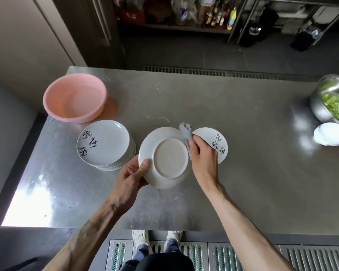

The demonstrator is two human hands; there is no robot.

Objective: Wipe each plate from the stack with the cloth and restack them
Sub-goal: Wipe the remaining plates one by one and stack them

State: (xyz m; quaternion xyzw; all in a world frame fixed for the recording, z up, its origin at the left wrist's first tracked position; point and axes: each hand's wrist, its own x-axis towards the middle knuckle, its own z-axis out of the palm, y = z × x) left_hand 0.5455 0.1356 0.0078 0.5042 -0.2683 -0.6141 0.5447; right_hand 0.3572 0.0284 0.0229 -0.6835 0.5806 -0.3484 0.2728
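A white plate is held above the steel table with its underside facing me. My left hand grips its near-left rim, thumb on the back. Pressed against the plate's right edge is a pale grey cloth, which my right hand grips. To the left a stack of white plates with black brush lettering stands on the table. On the right, partly behind my right hand, lies a single lettered plate.
A pink plastic basin sits at the back left of the steel table. At the right edge stand a metal bowl of green leaves and a small stack of white dishes. Floor grating lies beyond and below.
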